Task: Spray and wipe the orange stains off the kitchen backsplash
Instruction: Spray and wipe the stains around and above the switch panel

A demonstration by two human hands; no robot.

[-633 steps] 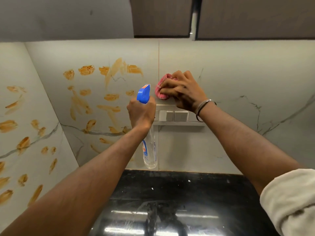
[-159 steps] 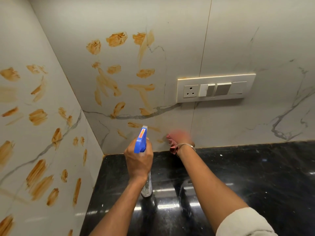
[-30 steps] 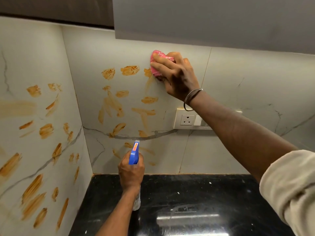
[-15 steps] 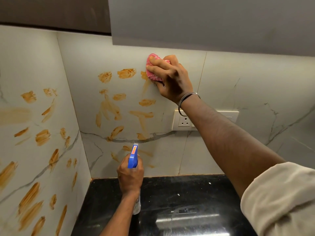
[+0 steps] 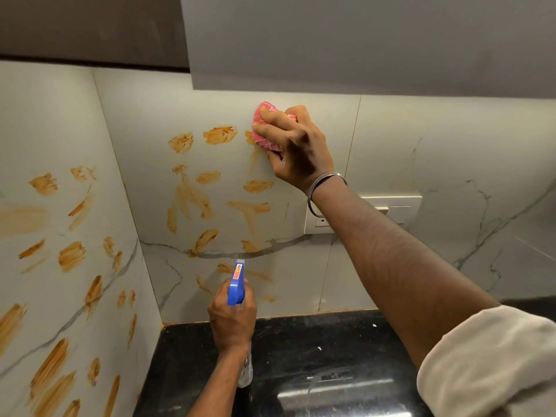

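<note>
Several orange stains (image 5: 219, 135) mark the pale marble backsplash (image 5: 144, 164), on the back wall and on the left side wall (image 5: 70, 255). My right hand (image 5: 296, 149) presses a pink cloth (image 5: 264, 127) against the back wall, high up, over the right-most upper stain. My left hand (image 5: 231, 320) grips a spray bottle (image 5: 237, 284) with a blue head, held low above the counter, nozzle pointing at the wall. The clear body of the bottle shows below my wrist.
A black glossy counter (image 5: 316, 356) runs along the bottom. A white switch plate (image 5: 400, 207) sits on the wall, partly behind my right forearm. A grey upper cabinet (image 5: 361, 40) hangs just above the cloth.
My right hand with the cloth has shifted slightly down and left over the upper stain. The left hand with the bottle has stayed low.
</note>
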